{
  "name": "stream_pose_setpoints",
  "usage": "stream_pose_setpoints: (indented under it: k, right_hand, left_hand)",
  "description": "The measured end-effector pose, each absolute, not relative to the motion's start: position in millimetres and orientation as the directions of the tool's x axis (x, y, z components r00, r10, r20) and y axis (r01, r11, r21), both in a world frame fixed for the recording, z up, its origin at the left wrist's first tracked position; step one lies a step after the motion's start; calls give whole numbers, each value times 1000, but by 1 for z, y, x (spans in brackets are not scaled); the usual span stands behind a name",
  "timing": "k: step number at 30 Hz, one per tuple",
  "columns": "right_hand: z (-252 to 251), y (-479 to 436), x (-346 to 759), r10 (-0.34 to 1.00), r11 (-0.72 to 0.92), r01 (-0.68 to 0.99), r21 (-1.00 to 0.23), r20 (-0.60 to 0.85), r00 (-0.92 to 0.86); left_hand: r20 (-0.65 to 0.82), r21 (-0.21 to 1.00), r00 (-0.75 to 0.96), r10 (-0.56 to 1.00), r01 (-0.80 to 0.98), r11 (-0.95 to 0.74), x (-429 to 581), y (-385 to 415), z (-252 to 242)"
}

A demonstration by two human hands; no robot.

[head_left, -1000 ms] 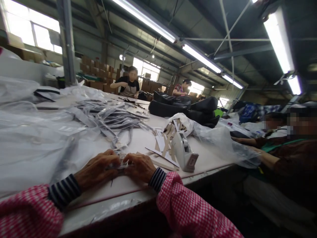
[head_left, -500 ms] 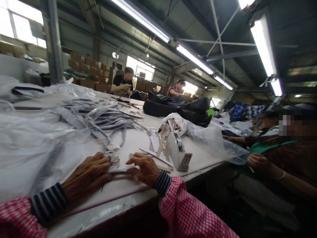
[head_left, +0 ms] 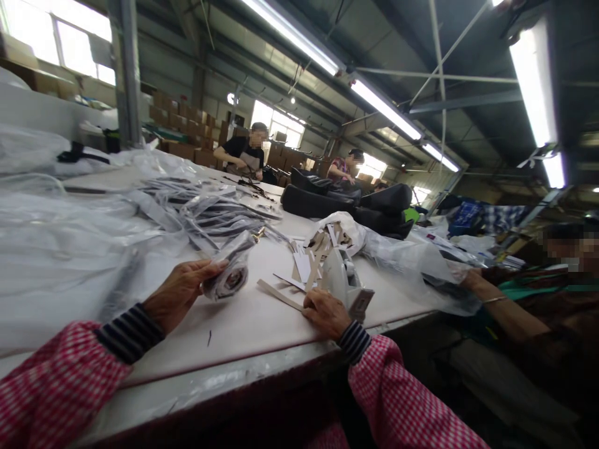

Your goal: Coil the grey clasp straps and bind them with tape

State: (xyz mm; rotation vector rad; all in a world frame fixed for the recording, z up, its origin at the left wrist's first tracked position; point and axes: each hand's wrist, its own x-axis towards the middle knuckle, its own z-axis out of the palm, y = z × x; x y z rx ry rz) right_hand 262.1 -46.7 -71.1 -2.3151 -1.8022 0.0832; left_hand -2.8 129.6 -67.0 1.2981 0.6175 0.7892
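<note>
My left hand (head_left: 182, 290) pinches a coiled strap in a clear plastic sleeve (head_left: 228, 280), held upright just above the table. The layers of the roll show at its end, and a small gold-coloured metal piece (head_left: 258, 234) sticks out at its top. My right hand (head_left: 326, 313) is closed at the near end of a beige cardboard strip (head_left: 279, 295); the fingertips are partly hidden. Right beside that hand stands a grey tape dispenser (head_left: 337, 277). White and beige card strips (head_left: 304, 265) lie loose behind it, spilling from a plastic bag (head_left: 352, 226).
Flat straps in plastic sleeves (head_left: 210, 212) are heaped at the middle left of the white table (head_left: 253, 337). Black padded cases (head_left: 318, 202) are stacked farther back. At the right, a co-worker's hand (head_left: 472, 279) touches clear plastic. Two people work across the table.
My left hand has lifted the coiled strap off the table. My right hand has left it and moved right to the card strip by the dispenser. The view has shifted slightly.
</note>
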Motion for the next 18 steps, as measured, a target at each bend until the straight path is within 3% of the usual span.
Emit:
stream_pose_setpoints:
  k: [6,13,18]
  right_hand:
    - [-68,-39,267,965,-219,943,-251,86,247]
    - [-15,-26,306,902,-241,930,-277,289,320]
    - [-4,-21,319,929,-251,946,-204,223,295]
  left_hand:
    - [-75,937,609,790,-227,264,-5,129,-77]
    - [-130,913,599,790,-238,330,-5,123,-74]
    - [-173,904,584,793,-226,363,-3,120,-69]
